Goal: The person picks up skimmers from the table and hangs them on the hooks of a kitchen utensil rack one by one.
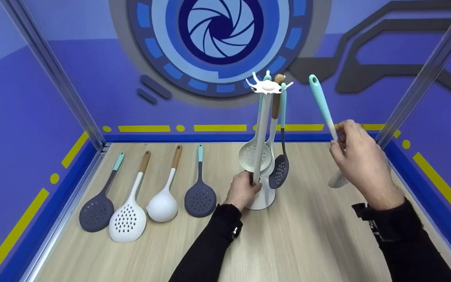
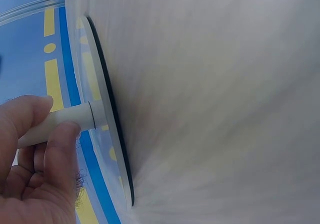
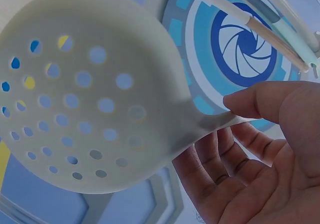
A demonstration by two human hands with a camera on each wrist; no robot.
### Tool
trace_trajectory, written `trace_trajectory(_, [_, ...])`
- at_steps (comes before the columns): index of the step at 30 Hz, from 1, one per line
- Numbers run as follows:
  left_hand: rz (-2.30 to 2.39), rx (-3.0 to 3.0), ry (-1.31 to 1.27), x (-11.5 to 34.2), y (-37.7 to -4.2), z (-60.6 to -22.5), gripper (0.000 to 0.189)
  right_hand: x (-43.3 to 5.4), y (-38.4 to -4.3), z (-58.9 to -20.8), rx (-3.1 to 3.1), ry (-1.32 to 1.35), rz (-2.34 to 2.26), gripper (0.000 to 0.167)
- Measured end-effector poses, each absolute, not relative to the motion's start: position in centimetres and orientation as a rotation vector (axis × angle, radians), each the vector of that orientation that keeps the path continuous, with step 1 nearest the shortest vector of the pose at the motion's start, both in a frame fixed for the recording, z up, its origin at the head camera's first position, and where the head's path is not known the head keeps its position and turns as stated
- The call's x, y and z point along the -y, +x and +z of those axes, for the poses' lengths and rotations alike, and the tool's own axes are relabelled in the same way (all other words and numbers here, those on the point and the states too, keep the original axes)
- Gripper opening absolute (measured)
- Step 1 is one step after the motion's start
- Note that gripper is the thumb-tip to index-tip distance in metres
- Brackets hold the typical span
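Observation:
My left hand (image 1: 243, 190) grips the pole of a white utensil stand (image 1: 262, 133) low down, just above its round base (image 2: 107, 104). In the left wrist view, thumb and fingers close round the pole. To the right of the stand, my right hand (image 1: 360, 156) pinches the neck of a pale grey skimmer (image 3: 95, 99) with a mint handle (image 1: 319, 96), raised above the table. Its handle points up and its perforated head hangs down, partly behind the hand. On the stand hang a pale perforated utensil (image 1: 249, 154), a wooden-handled white utensil (image 1: 275, 107) and a dark perforated spoon (image 1: 279, 172).
On the table's left lie a dark slotted turner (image 1: 97, 211), a white slotted turner (image 1: 127, 221), a white ladle (image 1: 163, 205) and a dark skimmer (image 1: 200, 199), side by side. Blue-purple panels (image 1: 210, 117) enclose the wooden table (image 1: 288, 235) at the back and sides.

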State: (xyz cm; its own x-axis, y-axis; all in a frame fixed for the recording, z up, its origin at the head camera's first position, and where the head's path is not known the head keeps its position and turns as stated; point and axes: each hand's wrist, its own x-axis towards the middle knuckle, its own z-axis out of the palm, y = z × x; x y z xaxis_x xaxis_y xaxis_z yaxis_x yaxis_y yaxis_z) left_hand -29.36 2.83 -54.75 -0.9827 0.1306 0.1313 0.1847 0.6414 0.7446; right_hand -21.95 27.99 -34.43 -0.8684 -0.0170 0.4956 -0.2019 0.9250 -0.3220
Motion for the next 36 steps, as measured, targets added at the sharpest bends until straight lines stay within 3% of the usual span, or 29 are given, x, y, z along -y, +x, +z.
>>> trace_trajectory(36, [-1.298,2.812,-0.227,-3.0,-29.4,-54.8,0.02,-25.3,-19.3,-32.5,2.51,0.237,0.417,0.027])
